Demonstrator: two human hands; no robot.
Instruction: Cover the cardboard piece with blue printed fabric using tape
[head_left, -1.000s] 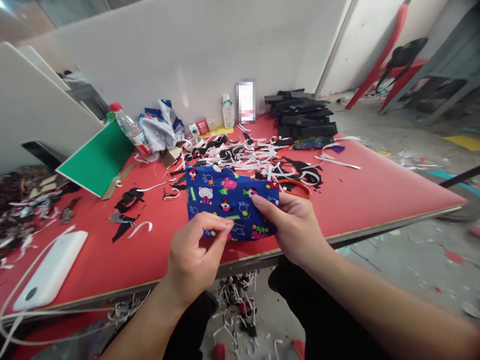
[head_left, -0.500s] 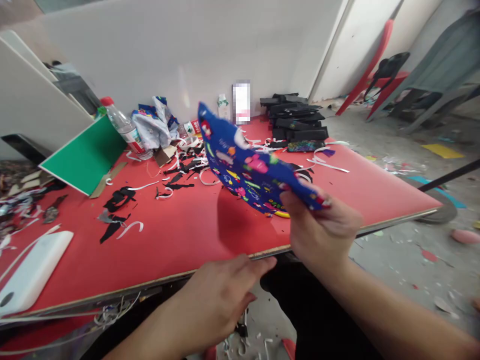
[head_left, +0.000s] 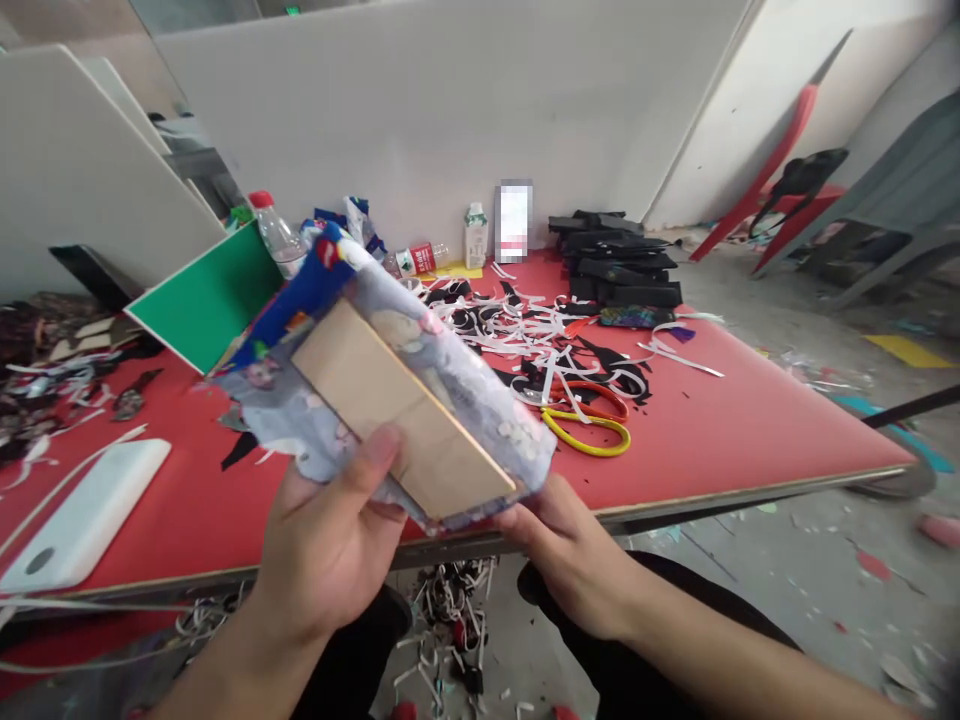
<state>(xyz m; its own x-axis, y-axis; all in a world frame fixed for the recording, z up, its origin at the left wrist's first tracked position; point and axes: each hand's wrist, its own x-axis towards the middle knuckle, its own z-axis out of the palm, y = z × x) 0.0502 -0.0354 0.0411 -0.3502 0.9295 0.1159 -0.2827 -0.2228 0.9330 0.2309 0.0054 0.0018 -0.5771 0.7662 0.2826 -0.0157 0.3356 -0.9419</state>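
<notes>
Over the near edge of the table, both hands hold a piece of blue printed fabric (head_left: 517, 420), its pale reverse side up and a blue patterned edge at upper left. Against it lies a flat tan board (head_left: 375, 400), light brown and rectangular. My left hand (head_left: 337, 540) is closed on the lower left side, thumb pressing on the board. At the lower right corner, my right hand (head_left: 562, 540) grips the fabric, its fingertips partly hidden beneath. Scissors (head_left: 596, 440) with one yellow and one orange handle loop lie beyond, blades hidden among scraps.
White and black strips (head_left: 525, 330) litter the red table (head_left: 720, 420). Behind them stand a carton (head_left: 475, 235), a blurred-out phone (head_left: 514, 222) and stacked black pieces (head_left: 619, 265). At left are a bottle (head_left: 277, 235), a green board (head_left: 206, 300) and a white power bank (head_left: 90, 515).
The fabric has turned from its blue printed face to its pale side, showing the tan board. My left hand has risen from the table edge and taken hold of it.
</notes>
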